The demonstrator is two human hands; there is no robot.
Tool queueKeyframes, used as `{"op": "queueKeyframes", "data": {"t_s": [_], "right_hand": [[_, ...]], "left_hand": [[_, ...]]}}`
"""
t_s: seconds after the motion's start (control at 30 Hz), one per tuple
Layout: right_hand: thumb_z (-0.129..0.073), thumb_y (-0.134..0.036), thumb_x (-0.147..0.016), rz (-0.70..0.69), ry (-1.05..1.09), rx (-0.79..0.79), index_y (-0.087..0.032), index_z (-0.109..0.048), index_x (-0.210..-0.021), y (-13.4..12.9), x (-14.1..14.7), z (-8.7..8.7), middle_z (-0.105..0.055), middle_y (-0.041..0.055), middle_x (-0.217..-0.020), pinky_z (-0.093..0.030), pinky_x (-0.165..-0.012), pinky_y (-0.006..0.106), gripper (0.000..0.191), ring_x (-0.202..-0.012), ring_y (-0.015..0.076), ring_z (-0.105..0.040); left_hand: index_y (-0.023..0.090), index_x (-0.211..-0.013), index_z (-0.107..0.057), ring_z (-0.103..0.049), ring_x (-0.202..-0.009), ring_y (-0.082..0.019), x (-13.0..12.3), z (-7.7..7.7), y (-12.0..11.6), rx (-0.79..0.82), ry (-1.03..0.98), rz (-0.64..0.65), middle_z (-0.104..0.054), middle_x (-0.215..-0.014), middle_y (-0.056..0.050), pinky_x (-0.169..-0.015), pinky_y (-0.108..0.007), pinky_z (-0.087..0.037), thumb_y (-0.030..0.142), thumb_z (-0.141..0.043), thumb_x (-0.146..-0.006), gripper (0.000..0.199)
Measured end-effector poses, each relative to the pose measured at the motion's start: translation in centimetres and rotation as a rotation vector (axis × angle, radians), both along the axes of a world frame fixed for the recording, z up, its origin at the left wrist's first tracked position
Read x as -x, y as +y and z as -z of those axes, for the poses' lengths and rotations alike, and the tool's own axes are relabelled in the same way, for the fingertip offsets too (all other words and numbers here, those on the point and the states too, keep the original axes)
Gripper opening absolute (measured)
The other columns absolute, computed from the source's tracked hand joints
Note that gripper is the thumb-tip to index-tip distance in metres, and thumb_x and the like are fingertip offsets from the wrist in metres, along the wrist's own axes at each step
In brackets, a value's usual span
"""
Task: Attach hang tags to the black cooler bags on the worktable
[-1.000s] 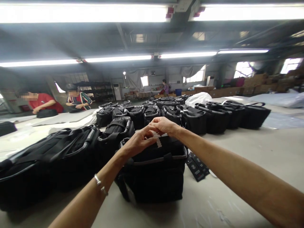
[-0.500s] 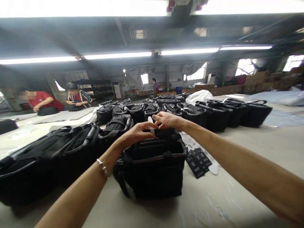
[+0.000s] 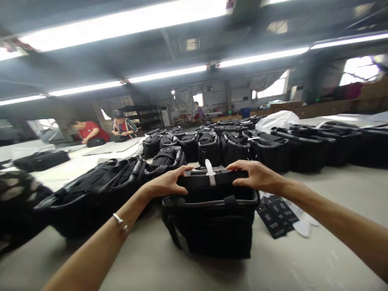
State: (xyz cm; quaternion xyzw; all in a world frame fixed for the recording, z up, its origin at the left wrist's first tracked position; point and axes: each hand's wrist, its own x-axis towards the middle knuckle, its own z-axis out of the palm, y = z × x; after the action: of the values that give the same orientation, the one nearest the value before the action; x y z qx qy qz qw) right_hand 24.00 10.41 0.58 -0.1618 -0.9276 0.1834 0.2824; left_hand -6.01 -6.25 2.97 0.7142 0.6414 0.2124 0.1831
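A black bag (image 3: 212,230) with grey-edged rim stands upright on the pale table right in front of me. Across its top runs a black strap (image 3: 197,180), with a white toothed tag (image 3: 209,171) around its middle. My left hand (image 3: 168,182) pinches the strap's left end between thumb and fingers. At the right end, my right hand (image 3: 253,174) grips the same strap. Black printed cards (image 3: 274,214) lie fanned on the table, right of the bag, with white rounded pieces (image 3: 302,227) beside them.
Several black bags (image 3: 100,190) stand at the left, and more (image 3: 306,151) line the back and right. White plastic (image 3: 277,121) lies behind them. Two people (image 3: 92,130) work at the far left; another person (image 3: 199,112) is in the far background.
My hands have moved apart, from close together at the strap's middle to its two ends. The white tag now shows fully around the strap. The view has shifted left.
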Motion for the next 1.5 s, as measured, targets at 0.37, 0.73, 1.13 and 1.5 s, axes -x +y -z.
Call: {"op": "queueKeyframes", "data": {"t_s": [0.37, 0.73, 1.13, 1.5], "right_hand": [[-0.054, -0.022, -0.078, 0.108, 0.154, -0.128, -0.027, -0.070, -0.112, 1.6, -0.4, 3.8, -0.072, 0.0043, -0.111, -0.056, -0.092, 0.042, 0.038, -0.100, 0.0294, -0.070], [-0.054, -0.027, -0.078, 0.130, 0.083, 0.153, -0.021, -0.070, -0.110, 1.1, -1.5, 3.5, -0.070, 0.0066, -0.115, -0.049, -0.101, 0.042, 0.036, -0.108, 0.0274, -0.065], [-0.084, -0.037, -0.067, 0.228, -0.185, 0.496, -0.016, -0.068, -0.055, 0.2, 10.1, -2.3, -0.061, 0.0020, -0.059, -0.036, -0.054, 0.026, 0.029, -0.061, 0.0155, -0.056], [-0.085, -0.036, -0.071, 0.097, 0.155, 0.925, -0.015, -0.059, -0.063, 2.0, 10.0, -0.8, -0.060, -0.0029, -0.056, -0.037, -0.047, 0.019, 0.034, -0.048, 0.0062, -0.045]], "left_hand": [[0.021, -0.094, -0.058, -0.059, -0.072, -0.018, -0.7, 3.2, 0.3, -0.395, 0.100, -0.378, -0.062, -0.078, 0.001, -0.068, -0.028, -0.043, 0.022, -0.056, -0.081, 0.013], [0.022, -0.087, -0.060, -0.062, -0.083, -0.020, 0.0, 3.7, 0.3, -0.335, 0.216, -0.291, -0.067, -0.087, -0.002, -0.074, -0.029, -0.043, 0.005, -0.051, -0.070, 0.025], [0.023, -0.108, -0.063, -0.063, -0.106, -0.025, 0.2, 2.9, 0.2, -0.282, 0.282, -0.242, -0.066, -0.112, -0.005, -0.094, -0.037, -0.047, 0.018, -0.055, -0.076, 0.034], [0.025, -0.132, -0.052, -0.063, -0.113, -0.022, -5.4, 0.8, 4.9, -0.313, 0.062, 0.130, -0.066, -0.121, -0.005, -0.102, -0.038, -0.048, 0.016, -0.052, -0.080, 0.053]]}}
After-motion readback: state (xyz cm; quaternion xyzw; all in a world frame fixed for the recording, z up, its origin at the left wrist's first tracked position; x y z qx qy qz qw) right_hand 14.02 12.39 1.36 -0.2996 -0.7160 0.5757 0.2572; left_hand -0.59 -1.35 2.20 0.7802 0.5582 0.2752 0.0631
